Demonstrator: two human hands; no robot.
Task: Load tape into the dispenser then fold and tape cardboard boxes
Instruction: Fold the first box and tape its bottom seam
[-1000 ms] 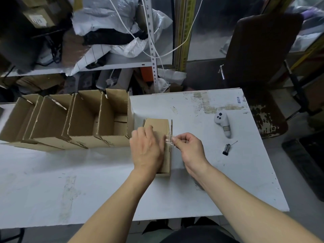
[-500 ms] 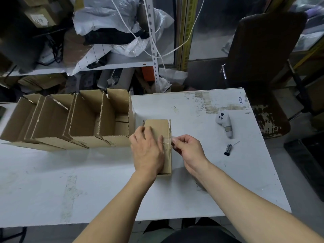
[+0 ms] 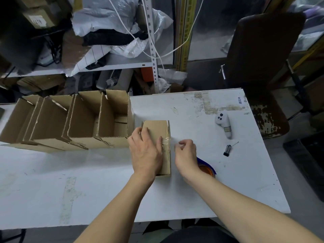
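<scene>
A small folded cardboard box [image 3: 157, 128] lies on the white table [image 3: 201, 186] in the middle. My left hand [image 3: 146, 151] presses flat on its top, fingers spread, over a strip of clear tape [image 3: 165, 141] at the box's right edge. My right hand [image 3: 186, 153] hovers just right of the box, fingers loosely curled, apart from the tape. A blue tape dispenser [image 3: 207, 167] with an orange roll lies on the table behind my right wrist, mostly hidden.
A row of several open cardboard boxes [image 3: 73, 123] stands at the left. A white controller [image 3: 224, 123] and a small black tool [image 3: 228, 149] lie at the right. A dark chair [image 3: 263, 67] stands past the table's far right corner; cluttered shelves are behind.
My right hand has let go of the tape end and drawn a little right of the box. The left hand stays pressed on the box. The dispenser now shows.
</scene>
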